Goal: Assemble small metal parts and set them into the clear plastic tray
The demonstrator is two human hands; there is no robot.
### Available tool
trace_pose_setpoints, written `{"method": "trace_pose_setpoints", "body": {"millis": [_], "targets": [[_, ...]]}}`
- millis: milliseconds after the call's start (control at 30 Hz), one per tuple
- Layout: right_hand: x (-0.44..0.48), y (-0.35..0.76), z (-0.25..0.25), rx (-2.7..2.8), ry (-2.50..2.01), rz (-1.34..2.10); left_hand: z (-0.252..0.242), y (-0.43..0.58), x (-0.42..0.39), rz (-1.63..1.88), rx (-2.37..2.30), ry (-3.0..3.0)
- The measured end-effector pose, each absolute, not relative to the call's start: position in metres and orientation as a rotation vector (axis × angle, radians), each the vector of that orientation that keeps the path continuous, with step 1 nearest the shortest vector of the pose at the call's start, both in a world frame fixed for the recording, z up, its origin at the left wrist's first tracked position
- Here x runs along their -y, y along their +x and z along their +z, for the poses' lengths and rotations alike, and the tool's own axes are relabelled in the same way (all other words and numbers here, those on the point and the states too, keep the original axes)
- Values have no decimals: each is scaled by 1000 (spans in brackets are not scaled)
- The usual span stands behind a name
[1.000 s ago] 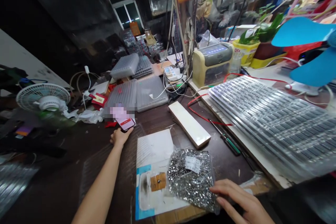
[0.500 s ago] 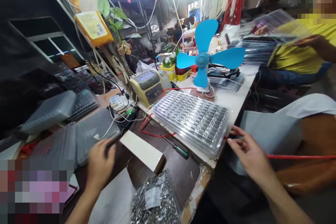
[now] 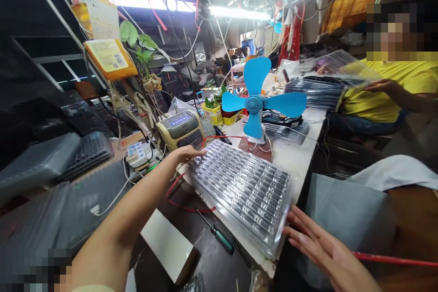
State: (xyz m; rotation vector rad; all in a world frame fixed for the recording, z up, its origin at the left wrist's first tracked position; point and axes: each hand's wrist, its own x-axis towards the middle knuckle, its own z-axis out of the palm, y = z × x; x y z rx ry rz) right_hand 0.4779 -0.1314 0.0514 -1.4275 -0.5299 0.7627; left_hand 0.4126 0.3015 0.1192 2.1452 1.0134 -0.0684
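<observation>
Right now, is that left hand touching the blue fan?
Apart. The head view shows the left hand at the far corner of the stack of clear plastic trays, with some white tabletop between it and the blue fan.

Both bare hands reach forward, well apart. The left arm (image 3: 116,223) stretches up from the lower corner, and the left hand (image 3: 186,155) lies flat and palm down, its fingers close together and pointing ahead of the wrist. The right hand (image 3: 323,248) sits lower, its 5 digits loosely fanned, with the right forearm (image 3: 362,280) running out of view behind them.
</observation>
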Motion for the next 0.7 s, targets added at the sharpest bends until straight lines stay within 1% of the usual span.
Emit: {"method": "trace_pose_setpoints", "body": {"millis": [200,367,467,567,700], "targets": [[131,475,48,489,-1490,771,126,422,-310,-194,-961,1969],[119,469,43,479,-1513,588,142,411,-302,-196,-808,1866],[104,467,42,425,-1527,446,157,399,-290,-105,-701,1803],[97,458,49,365,-1581,354,170,374,-271,73,-691,1714],[93,436,75,311,-1627,280,183,294,-250,276,-624,1633]]}}
